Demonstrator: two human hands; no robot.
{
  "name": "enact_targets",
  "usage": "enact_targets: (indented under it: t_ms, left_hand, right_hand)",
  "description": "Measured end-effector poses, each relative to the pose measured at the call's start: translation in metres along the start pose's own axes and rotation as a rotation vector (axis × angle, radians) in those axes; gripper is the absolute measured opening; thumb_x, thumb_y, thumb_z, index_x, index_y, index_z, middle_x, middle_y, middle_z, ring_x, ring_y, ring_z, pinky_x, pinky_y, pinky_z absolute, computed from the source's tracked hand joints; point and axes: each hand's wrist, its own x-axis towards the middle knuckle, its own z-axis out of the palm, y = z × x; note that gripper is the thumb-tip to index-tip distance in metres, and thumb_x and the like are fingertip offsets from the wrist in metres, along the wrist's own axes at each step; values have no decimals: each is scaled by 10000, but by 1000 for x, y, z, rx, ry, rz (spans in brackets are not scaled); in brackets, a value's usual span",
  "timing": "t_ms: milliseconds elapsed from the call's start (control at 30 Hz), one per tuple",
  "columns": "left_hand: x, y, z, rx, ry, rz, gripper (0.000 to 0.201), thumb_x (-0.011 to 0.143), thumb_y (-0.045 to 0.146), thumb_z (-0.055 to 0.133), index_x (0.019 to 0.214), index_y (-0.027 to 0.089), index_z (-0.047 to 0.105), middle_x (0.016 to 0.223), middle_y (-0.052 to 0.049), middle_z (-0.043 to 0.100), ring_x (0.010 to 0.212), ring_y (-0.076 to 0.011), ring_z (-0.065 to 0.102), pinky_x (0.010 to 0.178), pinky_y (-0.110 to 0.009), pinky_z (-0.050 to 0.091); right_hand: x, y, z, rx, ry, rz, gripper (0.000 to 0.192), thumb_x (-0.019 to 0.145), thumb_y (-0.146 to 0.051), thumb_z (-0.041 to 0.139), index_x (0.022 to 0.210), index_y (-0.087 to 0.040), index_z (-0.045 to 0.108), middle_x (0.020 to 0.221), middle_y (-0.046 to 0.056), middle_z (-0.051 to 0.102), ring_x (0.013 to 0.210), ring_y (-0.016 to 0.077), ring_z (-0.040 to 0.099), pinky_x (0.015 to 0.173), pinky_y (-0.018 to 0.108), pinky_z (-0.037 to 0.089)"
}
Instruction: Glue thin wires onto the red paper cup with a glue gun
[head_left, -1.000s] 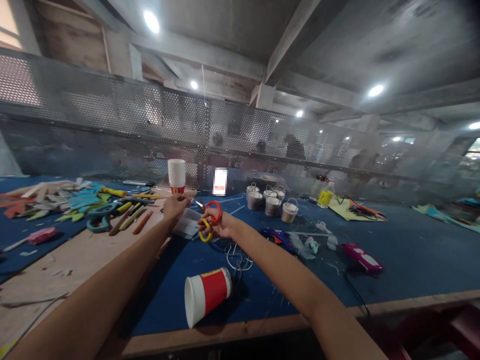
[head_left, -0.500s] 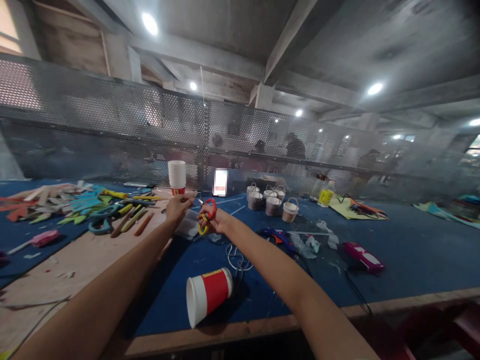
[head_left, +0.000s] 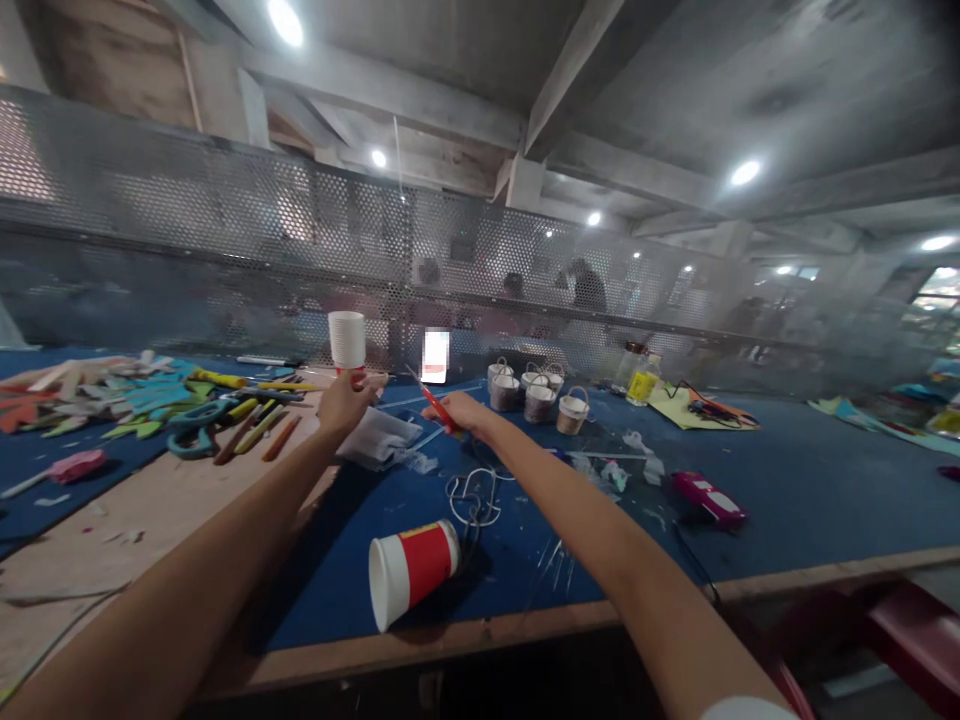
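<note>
So your right hand [head_left: 468, 411] has swung away from your left since half a second ago, and it's gripping the one pair of red-and-yellow scissors [head_left: 444, 412], now in the gap between your left hand [head_left: 346, 402] and the little baskets, blades angled up and away from you. Back then you could see the yellow handle loop clearly; now it's mostly the red. Your left hand is pretty much where it was, just in front of the one stack of paper cups [head_left: 347, 340], fingers bunched together, but I can't tell if they're pinching anything. Between your hands there's one crumpled clear plastic bag [head_left: 381, 440], and more of it shows now. Nearer you, one red-and-white cup [head_left: 429, 560] lies on its side. Past your right hand I count six small handled baskets [head_left: 538, 404], then two bottles [head_left: 643, 385] further right. One blue glue gun [head_left: 555, 453] is now mostly hidden behind your right forearm, and one magenta device [head_left: 709, 498] sits beyond it. Way over left: one pink thing on a stick [head_left: 79, 465].
</note>
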Motion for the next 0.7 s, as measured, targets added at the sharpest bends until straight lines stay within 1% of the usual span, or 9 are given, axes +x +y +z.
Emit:
enact_targets:
  t_ms: [67, 100, 167, 233, 367, 400, 467, 567, 700]
  left_hand:
    - [-4, 10, -7, 10, 30, 13, 482, 903, 468, 596, 1219, 103, 605, 1128, -221, 740, 1098, -392, 654, 863, -431, 463]
    - [-7, 15, -12, 6, 24, 38, 434, 909, 464, 586, 1180, 128, 630, 1122, -206, 747, 1082, -382, 655, 867, -432, 462]
    - [-20, 27, -22, -14, -38, 117, 366, 907, 462, 578, 1076, 156, 686, 1089, -162, 760, 1000, -333, 678, 861, -409, 472]
    - [-41, 38, -33, -45, -108, 193, 370, 888, 478, 576, 1042, 166, 705, 1037, -117, 771, 943, -308, 689, 841, -384, 494]
    - [-111, 50, -55, -110, -290, 301, 418, 856, 594, 567, 1021, 249, 736, 1018, -52, 782, 958, -304, 709, 836, -359, 534]
    - [-131, 50, -59, -128, -370, 285, 418, 836, 608, 596, 1054, 281, 737, 1059, -50, 781, 986, -313, 711, 865, -371, 535]
    - [-170, 49, -64, -131, -441, 254, 426, 780, 623, 654, 1098, 351, 734, 1179, -47, 758, 1074, -334, 694, 914, -393, 532]
    - [-213, 45, -65, -66, -476, 207, 497, 700, 622, 725, 1154, 421, 704, 1274, -51, 714, 1172, -386, 646, 938, -459, 532]
    - [-238, 44, -60, -38, -434, 208, 558, 672, 580, 760, 1205, 437, 678, 1295, -61, 697, 1173, -410, 635, 963, -499, 518]
  right_hand:
    - [0, 3, -15, -199, 79, -8, 326, 744, -359, 810, 597, -169, 589, 662, 55, 656, 765, 212, 674, 574, 220, 426]
    - [0, 5, -21, -288, 115, -12, 301, 730, -364, 821, 627, -167, 618, 762, 93, 703, 896, 268, 688, 635, 247, 450]
    - [2, 9, -28, -441, 164, -17, 259, 736, -384, 814, 746, -160, 684, 987, 154, 740, 1100, 350, 650, 754, 305, 480]
    - [3, 13, -30, -559, 179, -20, 281, 767, -405, 790, 883, -160, 721, 1137, 182, 721, 1189, 380, 615, 842, 354, 487]
    - [9, 22, -26, -723, 149, -18, 314, 827, -388, 765, 1041, -163, 720, 1230, 185, 683, 1230, 363, 600, 950, 395, 487]
    - [11, 24, -25, -753, 137, -13, 324, 853, -381, 750, 1089, -163, 705, 1248, 174, 668, 1222, 343, 603, 964, 404, 493]
    - [15, 26, -23, -802, 109, 0, 350, 919, -370, 695, 1200, -166, 652, 1276, 138, 636, 1166, 290, 623, 955, 431, 523]
    - [20, 28, -20, -840, 76, 23, 365, 975, -351, 628, 1290, -172, 586, 1284, 101, 609, 1087, 240, 641, 904, 448, 563]
    - [19, 29, -17, -845, 79, 32, 366, 971, -352, 633, 1284, -166, 590, 1281, 107, 612, 1086, 243, 642, 903, 444, 563]
